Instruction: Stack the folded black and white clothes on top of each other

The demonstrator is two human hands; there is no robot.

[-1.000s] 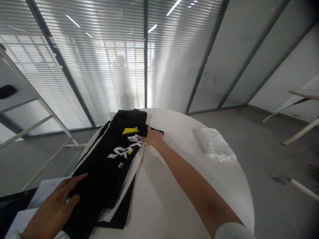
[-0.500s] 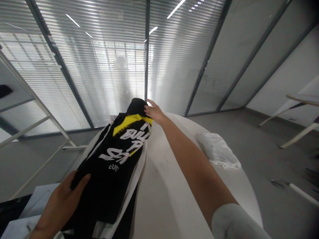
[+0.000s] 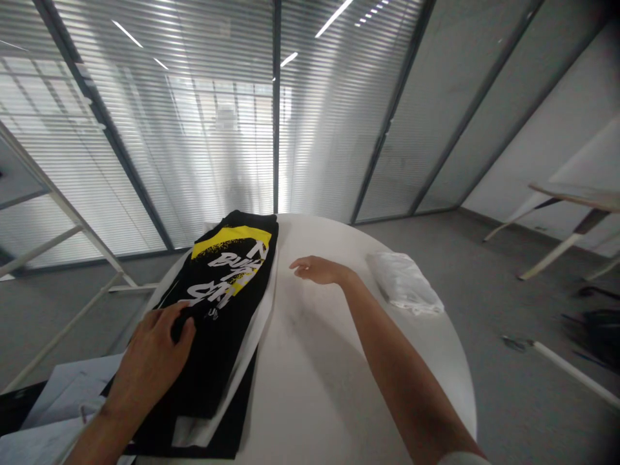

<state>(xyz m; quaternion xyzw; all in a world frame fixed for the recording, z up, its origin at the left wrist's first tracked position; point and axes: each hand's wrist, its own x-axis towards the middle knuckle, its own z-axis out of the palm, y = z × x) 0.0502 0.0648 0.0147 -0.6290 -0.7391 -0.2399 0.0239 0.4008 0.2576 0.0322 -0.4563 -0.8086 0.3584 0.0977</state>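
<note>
White round surface (image 3: 310, 387) with black printed garment (image 3: 217, 342) laid along left side; blind-fronted glass partition (image 3: 314, 148) behind.
Free width is found between garment and white bundle (image 3: 407, 282), set near right edge. Left hand (image 3: 152, 352): rested on garment, thumb parted from fingers. Right hand (image 3: 317, 269): loosely curled, nothing held, drawn back from garment since the earlier frame.

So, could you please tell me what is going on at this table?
A person is handling a black garment with a yellow and white print, laid out on a white table. The left hand is over the garment, just below the large lettering. The right hand appears empty, apart from the garment on its right side. A white bundle lies farther right.
</note>
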